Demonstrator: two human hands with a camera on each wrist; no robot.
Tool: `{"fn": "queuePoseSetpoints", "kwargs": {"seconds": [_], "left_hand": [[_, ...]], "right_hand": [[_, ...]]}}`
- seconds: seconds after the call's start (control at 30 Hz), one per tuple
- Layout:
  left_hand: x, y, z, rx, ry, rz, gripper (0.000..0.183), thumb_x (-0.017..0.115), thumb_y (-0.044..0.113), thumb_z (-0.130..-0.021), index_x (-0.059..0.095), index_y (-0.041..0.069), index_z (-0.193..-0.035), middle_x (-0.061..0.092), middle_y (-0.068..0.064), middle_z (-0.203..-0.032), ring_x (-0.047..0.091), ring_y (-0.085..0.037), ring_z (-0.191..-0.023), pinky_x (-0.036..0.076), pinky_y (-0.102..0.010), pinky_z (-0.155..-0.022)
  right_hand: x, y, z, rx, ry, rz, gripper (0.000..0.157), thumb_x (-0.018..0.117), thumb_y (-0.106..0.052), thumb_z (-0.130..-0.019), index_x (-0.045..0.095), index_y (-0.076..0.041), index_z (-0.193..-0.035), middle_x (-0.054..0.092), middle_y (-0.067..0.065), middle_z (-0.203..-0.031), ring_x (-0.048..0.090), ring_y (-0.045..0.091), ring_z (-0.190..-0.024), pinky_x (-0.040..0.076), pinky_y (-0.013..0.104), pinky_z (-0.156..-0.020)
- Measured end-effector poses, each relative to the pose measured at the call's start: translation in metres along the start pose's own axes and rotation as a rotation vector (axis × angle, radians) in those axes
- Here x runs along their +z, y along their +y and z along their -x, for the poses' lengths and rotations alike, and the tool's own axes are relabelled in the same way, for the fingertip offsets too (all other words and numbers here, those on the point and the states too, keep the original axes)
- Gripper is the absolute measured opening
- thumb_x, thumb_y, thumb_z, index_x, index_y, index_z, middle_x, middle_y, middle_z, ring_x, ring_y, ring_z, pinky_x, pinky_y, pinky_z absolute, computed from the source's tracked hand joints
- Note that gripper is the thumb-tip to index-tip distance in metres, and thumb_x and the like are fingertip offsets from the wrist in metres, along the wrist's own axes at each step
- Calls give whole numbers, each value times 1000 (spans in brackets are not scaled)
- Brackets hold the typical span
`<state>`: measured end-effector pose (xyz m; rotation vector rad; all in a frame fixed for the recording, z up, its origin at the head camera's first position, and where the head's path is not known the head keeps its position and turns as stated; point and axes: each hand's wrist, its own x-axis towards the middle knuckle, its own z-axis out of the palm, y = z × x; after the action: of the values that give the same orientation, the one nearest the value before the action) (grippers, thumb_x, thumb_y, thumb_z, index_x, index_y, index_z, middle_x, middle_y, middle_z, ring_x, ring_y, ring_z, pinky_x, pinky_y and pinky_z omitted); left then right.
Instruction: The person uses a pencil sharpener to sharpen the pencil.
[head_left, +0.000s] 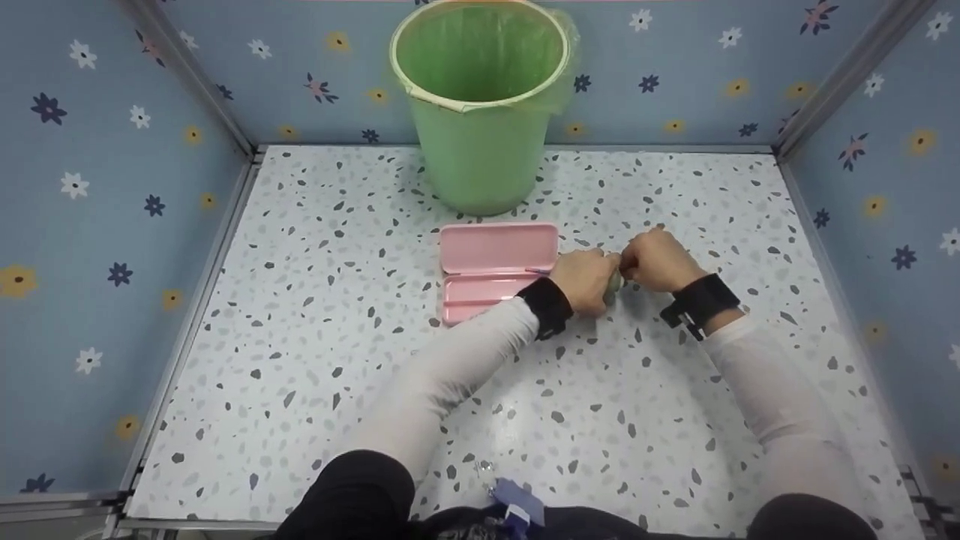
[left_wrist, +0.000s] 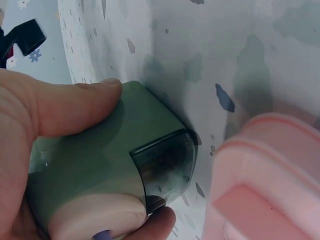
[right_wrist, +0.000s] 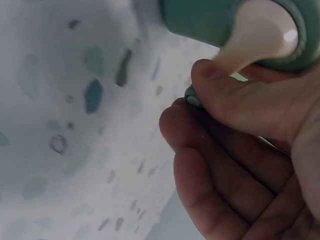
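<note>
My left hand [head_left: 583, 282] grips a green crank pencil sharpener [left_wrist: 107, 155], its thumb along the body. The sharpener has a dark see-through shavings bin [left_wrist: 167, 162] and a cream round front with a purple pencil end [left_wrist: 103, 235] at its hole. On the other side, my right hand [head_left: 661, 261] pinches the small green knob [right_wrist: 192, 98] of the cream crank arm [right_wrist: 255, 37] between thumb and fingers. In the head view the hands mostly hide the sharpener. Left of my left hand lies an opened pink pencil case [head_left: 499, 247], partly covered by that wrist.
A tall green bin [head_left: 484, 154] with a thin liner stands at the back, behind the pencil case. Flowered blue panels [head_left: 315, 82] border the speckled white table [head_left: 322, 300] at the back and sides. A thin purple-and-red stick [head_left: 537, 271] shows at the case's right edge.
</note>
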<state>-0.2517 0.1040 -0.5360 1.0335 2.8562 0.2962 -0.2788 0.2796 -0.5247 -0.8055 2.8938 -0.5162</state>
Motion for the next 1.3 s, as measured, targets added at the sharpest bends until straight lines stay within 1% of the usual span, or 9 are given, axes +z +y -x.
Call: {"fn": "queuePoseSetpoints", "kwargs": {"seconds": [0.1,0.27,0.5,0.63,0.77,0.87,1.03,1.17,1.3], "left_hand": [[0,0,0,-5,3,-14,54,72,34,-56,48,20,-102,48,2,-84,49,-17,-71,43,-33,-56],[3,0,0,-10,-2,-19,56,73,34,-56,48,19,-104,48,2,-84,50,-18,-71,44,-34,-56],[5,-1,0,-13,14,-6,57,73,35,-54,48,18,-103,48,2,-84,49,-18,-72,43,-34,-57],[5,-1,-1,-14,20,-12,56,72,35,-56,47,18,-103,48,1,-85,50,-18,-73,43,-35,-58],[6,0,-1,-13,27,-20,57,73,37,-57,47,17,-104,48,1,-85,50,-19,-73,44,-35,-58],[6,0,-1,-15,28,-27,57,72,37,-56,47,17,-103,48,1,-85,51,-19,-73,44,-35,-59],[7,1,0,-24,40,-34,55,71,37,-55,47,17,-101,48,1,-85,51,-20,-72,44,-35,-58],[7,2,-1,-25,52,-24,55,72,38,-53,48,18,-98,48,1,-83,51,-19,-70,44,-36,-55],[7,2,-1,-30,65,-22,56,73,39,-51,48,17,-96,48,1,-81,51,-19,-68,44,-36,-54]], "right_hand": [[5,1,1,0,-7,-23,22,70,1,-62,69,-22,-65,59,-11,-59,52,11,-51,44,29,-50],[11,3,3,-32,-6,-30,26,67,3,-57,71,-21,-67,58,-15,-58,52,9,-50,43,27,-49],[16,3,8,-71,5,-44,18,68,-1,-59,70,-19,-63,55,-15,-53,48,11,-44,40,30,-45],[18,3,12,-64,18,-58,16,68,-2,-60,68,-18,-60,52,-16,-49,46,12,-42,39,30,-43],[20,3,17,-41,5,-92,18,66,0,-63,68,-17,-59,52,-16,-49,46,11,-41,38,31,-41],[22,2,22,-44,-5,-100,19,63,2,-64,68,-16,-58,52,-15,-48,46,11,-40,37,30,-39],[24,-1,27,-58,21,-84,20,62,2,-62,68,-16,-56,50,-15,-46,43,11,-37,34,30,-35],[25,-5,34,-49,17,-101,16,67,-1,-64,71,-16,-61,53,-15,-48,44,10,-37,36,30,-35],[25,-11,40,-56,5,-99,15,69,-1,-63,73,-16,-68,58,-13,-54,47,10,-42,40,29,-40]]}}
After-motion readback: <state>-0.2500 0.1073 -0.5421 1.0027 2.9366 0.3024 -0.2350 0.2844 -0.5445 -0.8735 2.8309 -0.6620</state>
